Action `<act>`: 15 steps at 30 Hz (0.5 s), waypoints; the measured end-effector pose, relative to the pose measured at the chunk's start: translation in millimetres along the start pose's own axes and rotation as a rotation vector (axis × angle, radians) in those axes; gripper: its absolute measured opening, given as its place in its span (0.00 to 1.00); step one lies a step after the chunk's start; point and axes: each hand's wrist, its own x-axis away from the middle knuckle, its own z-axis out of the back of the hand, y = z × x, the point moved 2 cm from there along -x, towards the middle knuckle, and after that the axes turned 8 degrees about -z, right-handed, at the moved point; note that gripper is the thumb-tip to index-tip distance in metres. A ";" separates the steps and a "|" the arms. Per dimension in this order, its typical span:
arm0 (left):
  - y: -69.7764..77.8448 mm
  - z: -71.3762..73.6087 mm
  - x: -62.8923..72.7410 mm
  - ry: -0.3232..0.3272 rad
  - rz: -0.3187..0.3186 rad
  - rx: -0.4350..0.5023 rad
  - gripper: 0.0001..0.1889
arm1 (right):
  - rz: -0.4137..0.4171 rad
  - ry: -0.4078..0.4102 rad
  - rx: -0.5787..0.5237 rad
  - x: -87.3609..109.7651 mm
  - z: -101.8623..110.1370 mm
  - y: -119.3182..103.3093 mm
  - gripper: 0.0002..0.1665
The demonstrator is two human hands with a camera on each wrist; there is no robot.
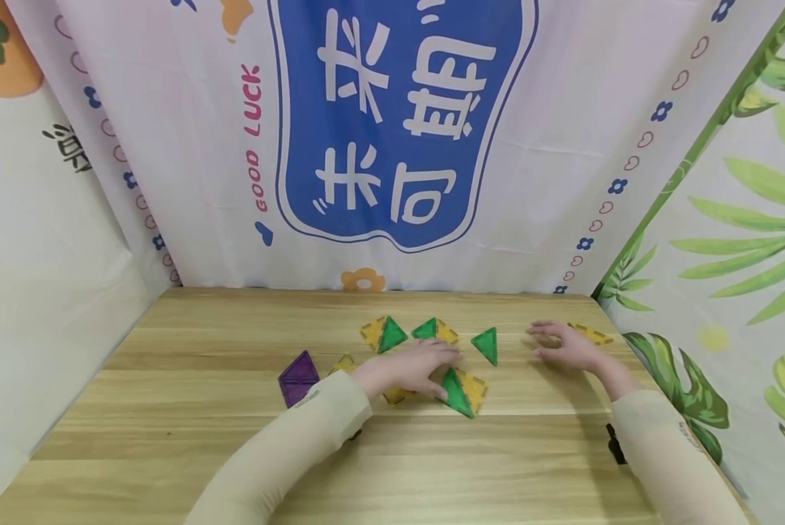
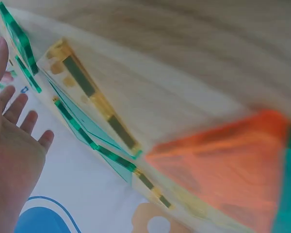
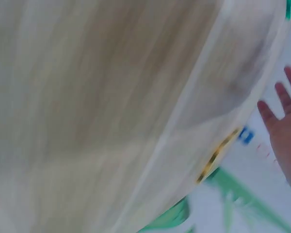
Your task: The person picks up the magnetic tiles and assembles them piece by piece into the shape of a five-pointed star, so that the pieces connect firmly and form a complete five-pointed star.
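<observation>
My left hand [image 1: 413, 368] reaches over the middle of a group of see-through triangular tiles, its fingers loosely spread. By its thumb lies a green triangle tile [image 1: 457, 394] against a yellow tile [image 1: 474, 391]; whether the hand touches them I cannot tell. Beyond the fingers is another green triangle [image 1: 425, 329] beside a yellow one [image 1: 446, 332]. To the right, a single green triangle [image 1: 487, 344] lies apart. My right hand [image 1: 565, 346] hovers with relaxed fingers, holding nothing, near a yellow tile [image 1: 591, 334]. The left wrist view shows a blurred orange tile [image 2: 223, 167], hidden from the head view.
Two purple triangles [image 1: 299, 379] form a diamond at the left. A yellow [image 1: 372, 333] and a green tile [image 1: 391, 335] sit at the back. The wooden table [image 1: 169, 437] ends at a printed cloth [image 1: 221, 248]. A small black object [image 1: 616, 445] shows by the right sleeve.
</observation>
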 end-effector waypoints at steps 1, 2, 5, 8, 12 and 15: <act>-0.9 0.8 -3.9 -0.001 0.020 -0.001 0.41 | -0.039 0.025 0.002 2.9 4.0 6.0 0.31; -1.4 1.8 -7.9 -0.006 0.038 -0.001 0.41 | -0.073 0.048 0.003 5.9 7.5 11.9 0.32; -2.9 1.7 -19.3 -0.014 0.069 -0.007 0.43 | -0.135 0.120 0.016 13.6 15.7 27.2 0.34; -3.6 0.3 -29.5 -0.025 0.081 -0.029 0.43 | -0.191 0.164 0.050 17.8 20.4 40.7 0.35; -3.6 -2.4 -41.1 -0.036 0.089 -0.032 0.42 | -0.232 0.195 0.101 19.2 20.9 52.3 0.36; -4.3 -5.6 -48.4 -0.048 0.087 -0.043 0.43 | -0.248 0.204 0.113 19.1 17.2 56.2 0.34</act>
